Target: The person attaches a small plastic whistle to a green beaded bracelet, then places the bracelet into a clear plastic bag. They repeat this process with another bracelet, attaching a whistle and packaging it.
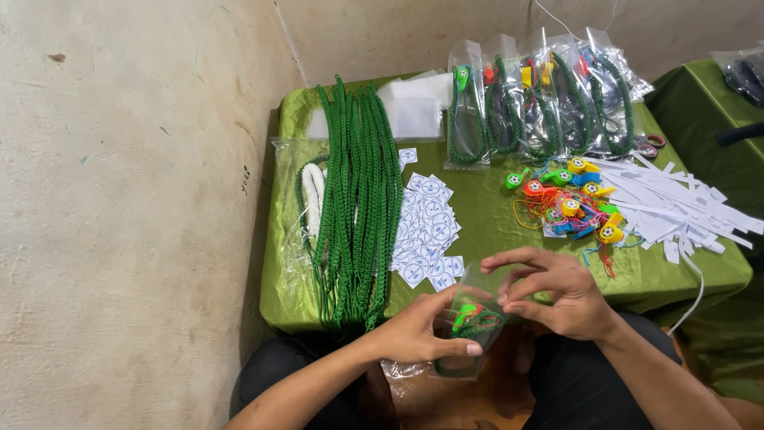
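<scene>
Cords [358, 199], long and green, lay in a bunch at the left edge of the table [485, 219], not packed yet. Round stickers [426, 231] sat beside them. At the front edge, the left hand [414, 330] pinched a clear bag [469, 326] with a whistle and cord inside. The right hand [549, 291] touched the bag's top, fingers spread. Filled bags [541, 103] lined the back edge. Loose whistles [569, 203] and paper strips [676, 207] waited at the right.

Even, soft daylight — sharp; edges slightly bowed
</scene>
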